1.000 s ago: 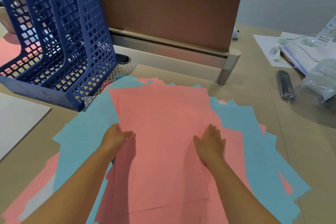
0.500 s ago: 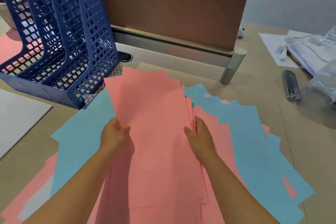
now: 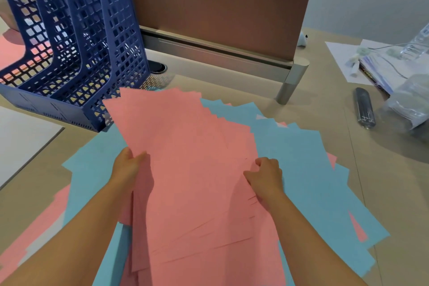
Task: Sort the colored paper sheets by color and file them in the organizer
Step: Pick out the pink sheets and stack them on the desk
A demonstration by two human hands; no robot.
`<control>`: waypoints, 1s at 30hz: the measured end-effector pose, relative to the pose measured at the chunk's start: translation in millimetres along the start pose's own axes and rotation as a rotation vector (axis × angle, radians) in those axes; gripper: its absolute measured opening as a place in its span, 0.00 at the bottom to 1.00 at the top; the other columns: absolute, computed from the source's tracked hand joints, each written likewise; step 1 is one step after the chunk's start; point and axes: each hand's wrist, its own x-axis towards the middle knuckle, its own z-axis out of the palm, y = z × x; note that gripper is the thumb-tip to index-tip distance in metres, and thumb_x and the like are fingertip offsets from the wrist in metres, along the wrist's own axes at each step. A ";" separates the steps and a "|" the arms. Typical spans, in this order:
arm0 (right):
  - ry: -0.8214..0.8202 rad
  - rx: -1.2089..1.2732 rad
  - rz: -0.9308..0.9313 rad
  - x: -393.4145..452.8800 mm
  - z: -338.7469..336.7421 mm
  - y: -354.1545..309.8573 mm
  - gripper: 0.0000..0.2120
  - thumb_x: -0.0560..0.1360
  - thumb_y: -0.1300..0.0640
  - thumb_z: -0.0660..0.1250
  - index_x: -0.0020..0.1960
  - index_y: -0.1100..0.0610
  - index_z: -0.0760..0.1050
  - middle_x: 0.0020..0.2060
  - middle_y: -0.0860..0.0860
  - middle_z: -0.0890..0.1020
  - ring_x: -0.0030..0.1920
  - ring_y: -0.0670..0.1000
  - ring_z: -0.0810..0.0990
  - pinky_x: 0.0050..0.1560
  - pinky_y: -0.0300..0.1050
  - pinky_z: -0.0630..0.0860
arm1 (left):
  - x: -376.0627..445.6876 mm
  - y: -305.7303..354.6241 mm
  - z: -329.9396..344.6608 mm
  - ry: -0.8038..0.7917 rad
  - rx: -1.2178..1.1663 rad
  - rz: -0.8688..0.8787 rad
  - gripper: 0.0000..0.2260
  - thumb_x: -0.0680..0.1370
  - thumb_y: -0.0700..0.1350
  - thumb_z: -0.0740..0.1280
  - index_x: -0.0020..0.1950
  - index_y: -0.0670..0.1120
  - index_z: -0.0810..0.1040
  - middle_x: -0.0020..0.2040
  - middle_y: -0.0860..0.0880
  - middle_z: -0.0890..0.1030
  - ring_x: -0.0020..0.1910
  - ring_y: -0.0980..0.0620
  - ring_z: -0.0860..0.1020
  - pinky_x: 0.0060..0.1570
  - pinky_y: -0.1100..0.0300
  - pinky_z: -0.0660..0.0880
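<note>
A fanned stack of pink sheets (image 3: 185,158) is lifted off the desk, its far end tilted toward the organizer. My left hand (image 3: 128,167) grips its left edge, thumb on top. My right hand (image 3: 264,174) grips the right edge with curled fingers. Beneath lies a spread of blue sheets (image 3: 301,169) with a few pink ones poking out (image 3: 357,232). The blue mesh organizer (image 3: 92,53) with three upright slots stands at the back left; pink shows through its far-left mesh.
A brown desk divider (image 3: 220,7) on a metal rail runs along the back. To the right lie a dark pen-like case (image 3: 364,107), papers and plastic bags (image 3: 406,90). A white board (image 3: 21,137) lies at the left. More pink paper (image 3: 30,234) sticks out bottom left.
Both hands have gathered the pink sheets and raised them from flat on the pile. The stack now fans out and leans left toward the organizer. My right hand's fingers have curled.
</note>
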 end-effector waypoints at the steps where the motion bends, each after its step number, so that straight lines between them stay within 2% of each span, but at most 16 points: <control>1: -0.011 0.054 -0.009 0.8 3.2 -0.1 0.21 0.73 0.59 0.65 0.65 0.61 0.69 0.63 0.57 0.68 0.63 0.58 0.70 0.63 0.51 0.70 | 1.7 -0.7 -0.5 -0.010 0.043 -0.016 0.15 0.78 0.39 0.62 0.34 0.44 0.60 0.34 0.48 0.63 0.33 0.52 0.63 0.32 0.59 0.61; 3: -0.019 0.153 -0.043 1.1 9.0 -2.5 0.17 0.72 0.62 0.64 0.62 0.60 0.72 0.58 0.56 0.70 0.59 0.57 0.72 0.60 0.51 0.71 | 6.0 -2.0 -2.1 -0.042 0.087 -0.039 0.17 0.78 0.39 0.63 0.34 0.45 0.58 0.35 0.48 0.61 0.33 0.50 0.63 0.32 0.58 0.59; 5: -0.018 0.258 -0.084 0.9 15.0 -7.0 0.14 0.72 0.65 0.63 0.57 0.57 0.73 0.52 0.54 0.72 0.52 0.54 0.72 0.54 0.45 0.70 | 9.2 -2.4 -5.4 -0.077 0.074 -0.048 0.18 0.77 0.37 0.63 0.34 0.45 0.57 0.35 0.48 0.61 0.35 0.50 0.63 0.32 0.58 0.59; 8: -0.009 0.387 -0.078 1.6 19.8 -17.1 0.19 0.73 0.67 0.64 0.63 0.61 0.70 0.45 0.51 0.73 0.49 0.53 0.73 0.55 0.46 0.71 | 10.8 -1.7 -9.6 -0.096 0.064 -0.046 0.18 0.77 0.34 0.63 0.34 0.45 0.57 0.34 0.49 0.59 0.32 0.51 0.59 0.31 0.59 0.57; 11: 0.016 0.469 -0.017 7.9 21.1 -21.9 0.20 0.73 0.66 0.64 0.64 0.62 0.68 0.36 0.47 0.70 0.45 0.53 0.73 0.50 0.45 0.70 | 12.9 -3.1 -12.1 -0.101 0.019 -0.059 0.19 0.77 0.33 0.63 0.33 0.46 0.56 0.34 0.49 0.58 0.32 0.52 0.58 0.32 0.59 0.56; 13: 0.038 0.442 -0.014 11.3 21.1 -23.3 0.20 0.73 0.65 0.64 0.65 0.62 0.68 0.40 0.50 0.74 0.47 0.54 0.74 0.54 0.46 0.71 | 14.2 -4.3 -13.3 -0.111 0.008 -0.076 0.20 0.77 0.34 0.63 0.33 0.47 0.55 0.34 0.49 0.56 0.32 0.52 0.57 0.32 0.58 0.55; 16: 0.094 0.376 -0.017 15.1 20.3 -27.0 0.19 0.75 0.64 0.62 0.66 0.61 0.69 0.57 0.57 0.77 0.58 0.57 0.75 0.60 0.47 0.70 | 13.2 -2.9 -14.8 -0.128 0.111 -0.073 0.20 0.76 0.36 0.65 0.33 0.47 0.55 0.33 0.49 0.56 0.31 0.52 0.57 0.31 0.59 0.54; 19: 0.169 0.175 -0.084 18.3 19.4 -33.5 0.12 0.75 0.65 0.60 0.56 0.63 0.76 0.55 0.59 0.77 0.54 0.59 0.76 0.52 0.46 0.71 | 13.2 -2.3 -19.3 -0.119 0.209 -0.101 0.17 0.74 0.38 0.67 0.33 0.45 0.60 0.33 0.47 0.62 0.31 0.51 0.62 0.31 0.59 0.59; 21: 0.222 0.120 -0.139 18.4 19.3 -37.5 0.09 0.75 0.65 0.60 0.51 0.64 0.78 0.55 0.60 0.76 0.51 0.59 0.77 0.51 0.47 0.71 | 12.7 -2.8 -23.8 -0.122 0.291 -0.097 0.16 0.73 0.39 0.68 0.33 0.44 0.62 0.33 0.45 0.66 0.32 0.49 0.65 0.34 0.59 0.61; 24: 0.295 0.063 -0.273 15.0 18.4 -40.5 0.10 0.76 0.65 0.60 0.52 0.66 0.79 0.60 0.59 0.74 0.60 0.57 0.73 0.57 0.46 0.68 | 7.9 -1.1 -28.9 -0.123 0.365 -0.093 0.17 0.73 0.39 0.69 0.30 0.43 0.63 0.30 0.46 0.66 0.30 0.51 0.64 0.30 0.59 0.59; 27: 0.370 0.057 -0.372 10.3 16.0 -41.6 0.11 0.77 0.65 0.60 0.53 0.66 0.79 0.64 0.56 0.72 0.65 0.55 0.68 0.54 0.38 0.63 | 4.8 0.6 -29.9 -0.121 0.359 -0.126 0.18 0.74 0.40 0.68 0.28 0.43 0.64 0.28 0.47 0.66 0.28 0.51 0.64 0.29 0.59 0.58; 29: 0.469 0.087 -0.466 6.4 16.0 -45.9 0.08 0.73 0.69 0.64 0.48 0.67 0.81 0.61 0.60 0.75 0.60 0.62 0.72 0.53 0.45 0.69 | -0.7 3.0 -32.2 -0.115 0.344 -0.120 0.10 0.75 0.41 0.67 0.37 0.41 0.70 0.37 0.44 0.72 0.35 0.48 0.70 0.37 0.59 0.63; 30: 0.516 0.099 -0.518 3.8 17.4 -47.5 0.06 0.70 0.72 0.67 0.44 0.68 0.82 0.57 0.64 0.78 0.54 0.67 0.75 0.49 0.50 0.73 | -6.1 5.3 -34.4 -0.101 0.340 -0.115 0.07 0.75 0.43 0.67 0.47 0.40 0.73 0.46 0.42 0.74 0.44 0.45 0.74 0.44 0.59 0.65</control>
